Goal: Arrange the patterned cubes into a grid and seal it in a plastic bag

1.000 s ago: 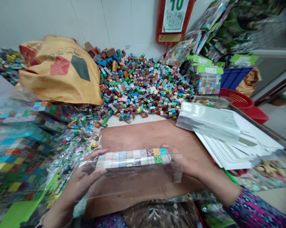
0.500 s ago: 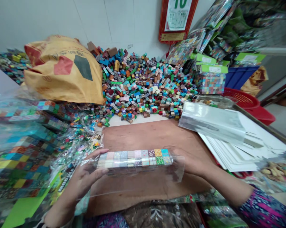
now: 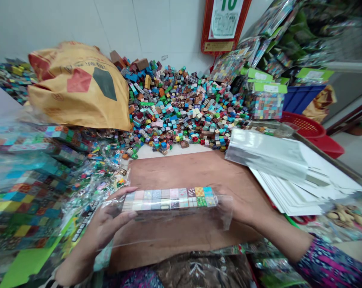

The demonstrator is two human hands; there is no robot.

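A slab of small patterned toy cubes, pale at the left and brighter at the right, sits inside a clear plastic bag. My left hand is closed around its left end, thumb on the near side and fingers at the far edge. At the opposite end my right hand grips the bag and cubes; its fingertips are partly hidden by the plastic. Loose film hangs down toward me. Below lies a brown board.
A heap of loose cubes lies against the wall beside a yellow sack. At left stand bagged cube blocks and small packets. At right, a clear plastic sleeve rests on white cards, near peanuts.
Both hands keep their hold on the bagged cubes. The view has shifted very slightly; otherwise the positions look nearly the same.
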